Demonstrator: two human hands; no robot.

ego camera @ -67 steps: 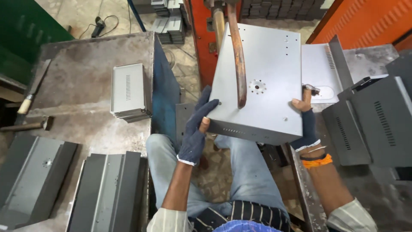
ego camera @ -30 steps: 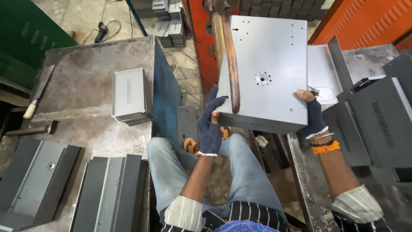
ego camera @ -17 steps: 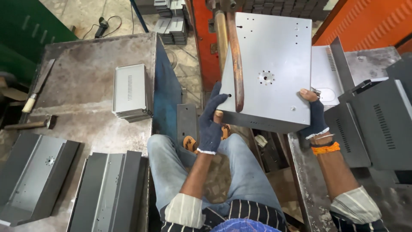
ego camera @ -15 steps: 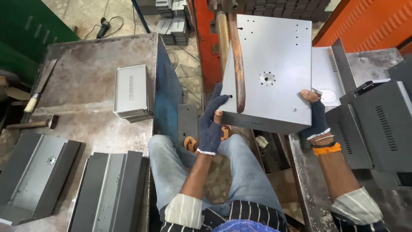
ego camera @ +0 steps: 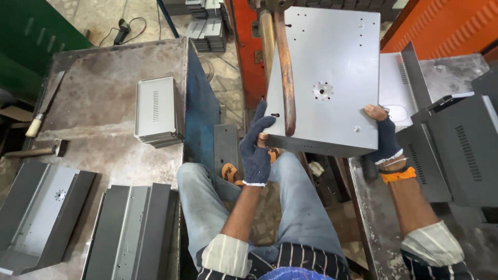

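Note:
I hold a grey sheet-metal panel (ego camera: 332,78) with small holes and a round cut-out, under the copper arm (ego camera: 284,72) of an orange welding machine. My left hand (ego camera: 255,148), in a dark blue glove, grips the panel's near left corner. My right hand (ego camera: 383,137), in a fingerless dark glove with an orange wristband, grips the near right corner. The copper arm's tip rests on the panel close to my left hand. My legs in jeans are below.
A steel table (ego camera: 104,103) on the left carries a stack of vented grey covers (ego camera: 155,111), a hammer (ego camera: 36,151) and a brush (ego camera: 44,106). Folded grey chassis parts (ego camera: 129,228) lie at lower left. Dark metal boxes (ego camera: 461,150) stand on the right.
The panel has moved away from me and further under the copper arm, and now sits squarer. Both hands kept their grip on its near corners.

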